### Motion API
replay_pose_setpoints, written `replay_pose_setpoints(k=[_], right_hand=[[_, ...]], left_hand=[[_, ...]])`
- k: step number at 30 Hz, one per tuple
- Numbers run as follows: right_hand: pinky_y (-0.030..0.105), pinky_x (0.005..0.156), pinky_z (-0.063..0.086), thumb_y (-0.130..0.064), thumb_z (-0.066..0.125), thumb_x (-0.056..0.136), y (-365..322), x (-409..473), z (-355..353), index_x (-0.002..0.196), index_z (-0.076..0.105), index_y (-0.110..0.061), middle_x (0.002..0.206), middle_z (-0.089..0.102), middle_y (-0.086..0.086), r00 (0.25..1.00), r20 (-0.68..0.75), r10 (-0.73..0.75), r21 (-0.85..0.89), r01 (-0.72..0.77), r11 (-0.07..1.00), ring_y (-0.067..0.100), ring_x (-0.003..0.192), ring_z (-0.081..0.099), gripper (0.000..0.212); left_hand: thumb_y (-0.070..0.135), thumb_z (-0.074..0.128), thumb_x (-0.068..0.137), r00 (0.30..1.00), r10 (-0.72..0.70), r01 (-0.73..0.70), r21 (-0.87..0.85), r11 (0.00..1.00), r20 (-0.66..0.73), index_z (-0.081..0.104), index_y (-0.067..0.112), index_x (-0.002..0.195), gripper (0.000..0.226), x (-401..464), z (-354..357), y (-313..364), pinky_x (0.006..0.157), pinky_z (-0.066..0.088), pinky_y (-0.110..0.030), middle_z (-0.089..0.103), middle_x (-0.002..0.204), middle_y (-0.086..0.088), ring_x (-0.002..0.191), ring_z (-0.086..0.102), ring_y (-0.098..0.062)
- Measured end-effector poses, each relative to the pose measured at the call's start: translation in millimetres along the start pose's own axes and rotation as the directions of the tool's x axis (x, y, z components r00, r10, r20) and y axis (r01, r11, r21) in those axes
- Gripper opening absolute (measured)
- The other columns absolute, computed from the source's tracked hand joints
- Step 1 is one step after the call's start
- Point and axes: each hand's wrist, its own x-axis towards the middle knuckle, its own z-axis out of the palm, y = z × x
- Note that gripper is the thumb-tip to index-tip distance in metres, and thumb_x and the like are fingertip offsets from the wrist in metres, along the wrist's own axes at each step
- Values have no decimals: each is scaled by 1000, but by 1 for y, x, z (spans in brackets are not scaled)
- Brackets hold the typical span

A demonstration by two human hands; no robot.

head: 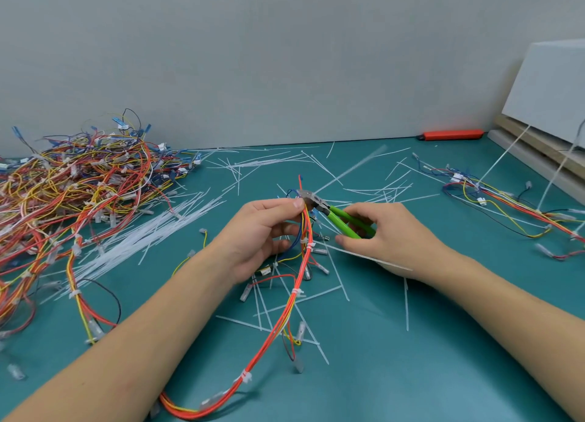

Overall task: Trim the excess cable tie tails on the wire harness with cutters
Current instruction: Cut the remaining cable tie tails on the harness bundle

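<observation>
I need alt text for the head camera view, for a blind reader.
The left hand holds a wire harness upright while the right hand grips green-handled cutters at its top. Cut cable tie tails litter the teal table.

Grey wall, teal tabletop

Left hand raised above table, palm turned right, thumb stretched forward, tip pressed against wire harness at top of bundle; other fingers curled behind wires, pinching them. Left forearm bare, runs in from lower left. Right hand just beside left, back up, fingers curled round green handles of cutters; cutter head pokes out beyond fingertips, touching bundle right by left thumb tip. Right forearm bare, enters from lower right.
</observation>
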Motion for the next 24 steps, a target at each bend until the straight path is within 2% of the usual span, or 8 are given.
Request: replay_pose_setpoints(k=[6,10,12,15,17,19,21,24], right_hand=[[29,90,53,-56,77,82,-4,-1,4,116,67,-33,99,68,-14,999,38,-14,55,12,998,4,94,63,42],[21,87,50,-59,77,82,-2,-2,2,119,65,-34,103,67,-15,999,43,-17,58,14,998,1,96,62,46],[23,83,50,-58,78,81,-2,-2,2,115,67,-35,98,67,-15,1000,26,-12,56,10,998,3,90,62,43],[32,67,50,-53,80,80,0,0,0,95,70,-34,73,63,-16,1000,-12,-2,23,3,1000,5,66,56,27],[31,61,46,-54,80,80,2,1,-2,90,70,-33,68,59,-18,1000,-15,-2,-13,2,1000,5,60,52,25],[31,63,49,-55,79,80,2,0,-1,92,69,-35,72,61,-20,1000,-14,-6,-28,5,1000,5,64,54,26],[30,73,52,-55,78,80,1,0,1,102,67,-38,85,64,-18,1000,-4,-10,3,10,1000,5,77,60,30],[19,85,47,-56,78,79,1,0,1,121,60,-43,105,63,-18,999,15,-42,13,42,999,-1,96,59,47]], left_hand=[[35,78,75,1000,-3,3,-3,1000,-16,81,15,101,33,1,-2,0,57,47,-21,75,89,-2,69,61,-12],[36,78,76,1000,4,-4,18,1000,-8,81,14,103,35,2,-2,-1,57,46,-21,74,89,-1,68,61,-10],[36,78,76,1000,7,-7,22,1000,-7,80,14,103,35,2,-2,-1,58,45,-22,74,88,0,68,60,-10],[37,77,77,1000,15,-15,35,999,3,81,15,99,31,1,-2,-1,58,44,-21,73,84,2,66,59,-9],[37,77,77,1000,16,-16,38,999,7,81,16,98,31,1,-2,0,57,44,-20,73,83,3,65,59,-8],[37,77,77,1000,16,-16,33,999,6,81,15,98,31,1,-2,0,57,44,-20,73,83,2,65,59,-8],[37,77,76,1000,14,-14,34,999,1,82,16,97,30,1,-2,0,58,44,-21,73,84,2,65,59,-8],[36,76,78,1000,8,-7,50,999,-7,83,17,96,27,1,-1,-1,60,43,-22,74,84,3,66,58,-8]])
